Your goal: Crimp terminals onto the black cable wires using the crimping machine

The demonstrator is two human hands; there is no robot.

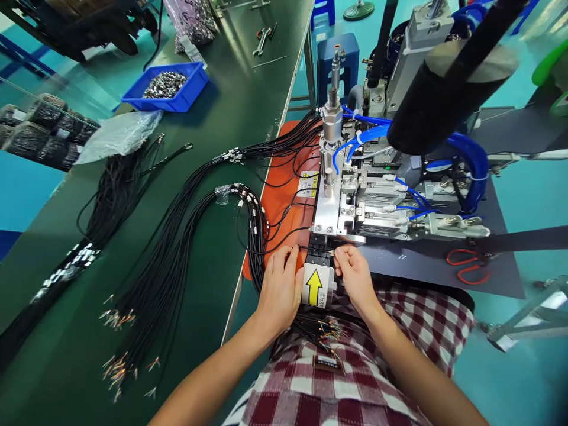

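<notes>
A thin black cable (316, 249) lies across the black feed track (316, 258) at the front of a metal machine (328, 214). My right hand (354, 272) pinches the cable's end, where small light-coloured wire tips show, on the track's right side. On the other side, my left hand (280, 287) is closed round the same cable, its fingertips over the orange plate (279, 219). Between my hands sits a white label with a yellow arrow (316, 288). More cables with stripped coloured ends (328, 334) rest on my lap.
Bundles of black cables (177, 231) run over the green table (208, 331) to the machine. Farther back are a blue tray of small metal parts (177, 97) and wrenches (262, 41). Red-handled scissors (470, 266) lie at right. Blue air hoses (477, 177) loop above the machine.
</notes>
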